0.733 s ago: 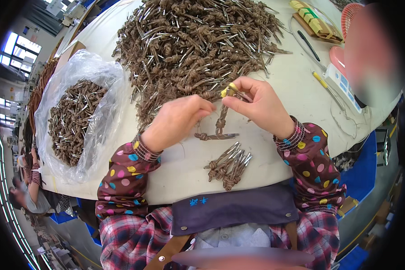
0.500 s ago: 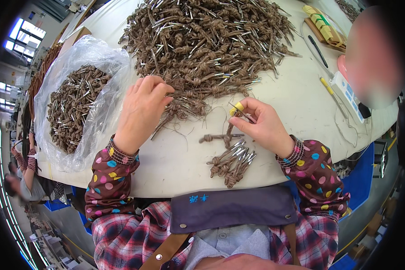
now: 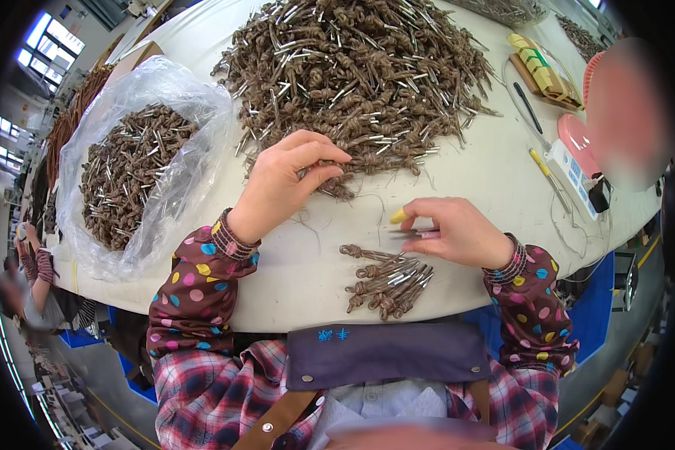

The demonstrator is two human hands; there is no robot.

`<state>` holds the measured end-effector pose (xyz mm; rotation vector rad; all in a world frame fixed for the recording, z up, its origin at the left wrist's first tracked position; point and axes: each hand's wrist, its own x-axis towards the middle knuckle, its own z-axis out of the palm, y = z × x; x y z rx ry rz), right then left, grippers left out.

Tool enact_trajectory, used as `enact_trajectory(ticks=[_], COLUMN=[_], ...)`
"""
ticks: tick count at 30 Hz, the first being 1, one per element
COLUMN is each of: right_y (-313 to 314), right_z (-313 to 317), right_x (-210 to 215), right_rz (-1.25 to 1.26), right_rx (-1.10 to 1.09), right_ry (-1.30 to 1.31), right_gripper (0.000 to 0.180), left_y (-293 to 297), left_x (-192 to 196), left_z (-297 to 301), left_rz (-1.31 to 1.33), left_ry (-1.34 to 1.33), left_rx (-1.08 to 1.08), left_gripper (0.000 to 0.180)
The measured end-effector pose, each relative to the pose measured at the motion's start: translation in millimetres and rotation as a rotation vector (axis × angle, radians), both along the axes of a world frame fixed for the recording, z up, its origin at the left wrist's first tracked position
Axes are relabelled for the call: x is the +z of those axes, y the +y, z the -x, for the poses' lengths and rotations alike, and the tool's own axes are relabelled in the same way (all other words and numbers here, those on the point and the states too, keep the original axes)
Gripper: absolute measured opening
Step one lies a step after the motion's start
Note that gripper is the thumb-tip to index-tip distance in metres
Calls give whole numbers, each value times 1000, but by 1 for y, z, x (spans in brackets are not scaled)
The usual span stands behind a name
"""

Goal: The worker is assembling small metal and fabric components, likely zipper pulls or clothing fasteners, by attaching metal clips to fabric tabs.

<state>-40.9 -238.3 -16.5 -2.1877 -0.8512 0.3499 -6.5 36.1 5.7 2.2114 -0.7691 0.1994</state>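
Note:
My left hand (image 3: pixel 289 176) is at the near edge of a big heap of brown knotted cords (image 3: pixel 352 82) with silvery tips. Its thumb and fingers close around a knotted cord (image 3: pixel 339 189) there, partly hidden by the hand. My right hand (image 3: pixel 461 234) holds small thread snips (image 3: pixel 420 230) in its palm, mostly covered, with thin blades pointing left. A yellow cover (image 3: pixel 397 217) wraps its index fingertip. Just below this hand lies a small bunch of knotted cords (image 3: pixel 386 283), tips toward the upper right.
At left, a clear plastic bag (image 3: pixel 214 120) holds more knotted cords. On the right lie a white power strip (image 3: pixel 570 176), a yellow-handled tool (image 3: pixel 540 161), a black pen (image 3: pixel 527 107) and a yellow-wrapped bundle (image 3: pixel 544 71). Loose threads are scattered on the pale table (image 3: pixel 277 281).
My left hand has moved right along the heap's edge. My right hand has shifted slightly down and right; the cord under it now lies with the small bunch.

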Motion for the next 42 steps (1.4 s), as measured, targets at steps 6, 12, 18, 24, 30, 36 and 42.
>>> enact_trajectory(ticks=[6,12,18,24,30,36,42], right_y=[30,58,47,34,30,25,28], right_z=[-30,-45,-47,-37,-30,-37,-34], right_x=[50,29,27,22,9,4,9], right_rz=[-335,-451,-466,-159,-175,-395,-531], right_rx=[-387,-351,-421,-389,-333,-351,-362], right_ry=[-69,16,-107,-400,-381,14,314], right_gripper=[29,32,35,41,43,41,38], left_y=[-2,-13,-3,-8,-16,-23,-21], left_x=[12,-1,4,9,3,1,3], left_z=[-9,-12,-14,-5,2,7,5], left_rz=[609,805,412,-20,-90,36,-173], left_ry=[434,529,229,-242,-148,-111,-531], left_rx=[-9,-90,99,187,36,88,129], left_gripper=[22,30,43,29,36,36,24])
